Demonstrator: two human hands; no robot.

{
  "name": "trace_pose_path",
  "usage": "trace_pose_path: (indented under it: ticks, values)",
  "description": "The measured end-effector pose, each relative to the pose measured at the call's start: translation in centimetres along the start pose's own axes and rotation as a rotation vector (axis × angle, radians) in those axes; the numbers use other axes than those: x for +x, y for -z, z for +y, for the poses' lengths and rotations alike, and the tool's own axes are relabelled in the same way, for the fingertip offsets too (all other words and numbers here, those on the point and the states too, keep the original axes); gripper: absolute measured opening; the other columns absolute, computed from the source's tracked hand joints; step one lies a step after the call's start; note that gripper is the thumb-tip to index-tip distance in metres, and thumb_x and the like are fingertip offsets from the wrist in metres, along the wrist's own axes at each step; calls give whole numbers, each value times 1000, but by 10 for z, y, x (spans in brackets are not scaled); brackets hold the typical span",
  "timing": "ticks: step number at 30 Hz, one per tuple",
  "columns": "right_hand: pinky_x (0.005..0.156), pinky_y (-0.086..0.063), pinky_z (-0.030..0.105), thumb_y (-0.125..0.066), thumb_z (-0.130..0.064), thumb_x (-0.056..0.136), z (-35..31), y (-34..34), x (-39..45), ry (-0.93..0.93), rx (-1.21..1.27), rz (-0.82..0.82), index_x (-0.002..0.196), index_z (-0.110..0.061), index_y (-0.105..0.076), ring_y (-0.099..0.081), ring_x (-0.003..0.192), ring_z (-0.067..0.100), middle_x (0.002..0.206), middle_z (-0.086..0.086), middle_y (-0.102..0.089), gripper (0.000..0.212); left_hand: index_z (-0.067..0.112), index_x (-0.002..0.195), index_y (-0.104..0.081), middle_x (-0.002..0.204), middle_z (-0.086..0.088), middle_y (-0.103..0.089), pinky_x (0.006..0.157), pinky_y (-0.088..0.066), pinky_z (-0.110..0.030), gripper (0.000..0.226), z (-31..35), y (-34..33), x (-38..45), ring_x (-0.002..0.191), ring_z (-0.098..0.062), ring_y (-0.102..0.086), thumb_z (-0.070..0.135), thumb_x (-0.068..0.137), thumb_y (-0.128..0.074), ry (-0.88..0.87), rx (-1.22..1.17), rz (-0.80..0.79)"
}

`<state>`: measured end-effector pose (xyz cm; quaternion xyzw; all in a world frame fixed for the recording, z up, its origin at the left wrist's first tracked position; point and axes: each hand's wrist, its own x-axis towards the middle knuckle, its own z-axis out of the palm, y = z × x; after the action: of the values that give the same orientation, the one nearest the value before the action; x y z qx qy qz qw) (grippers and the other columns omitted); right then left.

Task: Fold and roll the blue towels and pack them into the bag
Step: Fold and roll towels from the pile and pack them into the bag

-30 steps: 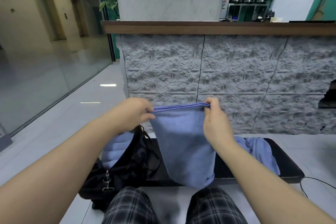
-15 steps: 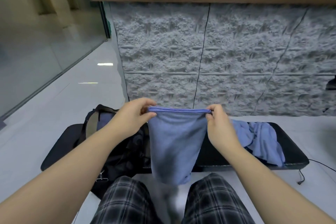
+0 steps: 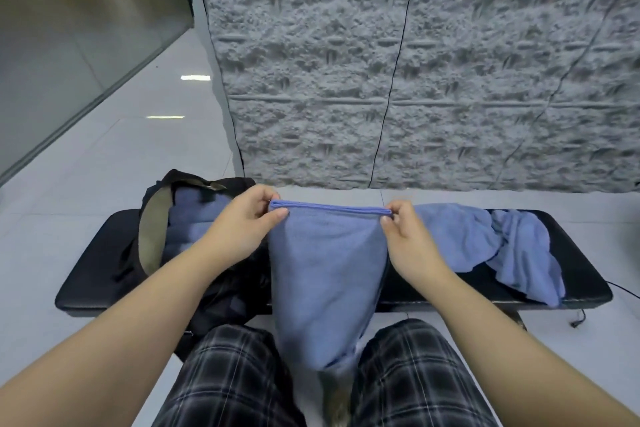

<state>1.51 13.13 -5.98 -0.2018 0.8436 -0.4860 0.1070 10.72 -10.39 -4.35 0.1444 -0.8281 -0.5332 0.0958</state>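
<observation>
Lowered since the earlier frames, both hands now hold the folded blue terry towel (image 3: 325, 274) nearer the black padded bench (image 3: 450, 291), and the view has tipped down so that the counter top has passed out of frame. The left hand (image 3: 242, 229) pinches the towel's upper left corner between thumb and fingers; the right hand (image 3: 405, 239) pinches the upper right corner. The hands are apart, with the doubled top edge taut between them. The towel hangs free in front of the bench, its lower end tapering down between the person's knees in dark plaid trousers (image 3: 235, 381).

Step in hand, as judged: folding, not yet rolling. The next move appears to call for laying the towel flat on the bench or the lap, squaring its edges, then rolling it tight before it goes to the bag.

Count: one towel in the hands; one heap of loose blue towelling (image 3: 502, 246) on the right of the bench, number of pieces not determinable; one black soft bag with an olive strap (image 3: 152, 236) on the bench's left end, open, with blue towels (image 3: 187, 218) already inside, at least two layers visible, exact count not determinable.
</observation>
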Motion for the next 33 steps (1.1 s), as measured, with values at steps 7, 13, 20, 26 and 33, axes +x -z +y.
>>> trace_pose_path:
  ticks: [7,13,20,26,33]
  values:
    - [54,-35,22,-44,-18,96,49,-27,54,-147,-130,-27,92,-20,-47,-47,63,9,71,-5,-54,6,21,77,-58,76,2,-66,63,-41,-26,11,-52,-25,47,64,-11,-53,19,84,-67,170,225,-1]
    - [59,-39,28,-46,-18,97,77,-41,112,-196,-122,32,94,-19,-50,-51,71,17,75,-5,-55,5,19,77,-58,75,-3,-64,70,-48,-36,12,-82,-46,104,65,-17,-55,15,86,-65,294,68,97]
    - [76,-54,49,-46,-20,97,103,-46,179,-215,-55,90,99,-20,-54,-55,77,23,80,-8,-53,8,17,80,-56,72,4,-58,54,-45,-16,13,-98,-65,170,57,-11,-53,8,90,-58,271,20,173]
    - [77,-54,46,-45,-21,98,119,-59,212,-235,-57,109,96,-24,-52,-60,80,30,88,-2,-56,8,16,81,-57,77,-1,-58,64,-50,-23,16,-114,-78,196,59,-11,-54,4,92,-54,359,-139,240]
    - [75,-51,34,-53,-15,91,144,-75,197,-370,-132,-40,125,-12,-46,-62,86,26,106,4,-62,35,11,130,-49,120,2,-53,87,-45,-24,45,-138,-102,167,102,-16,-57,4,86,-59,359,131,-19]
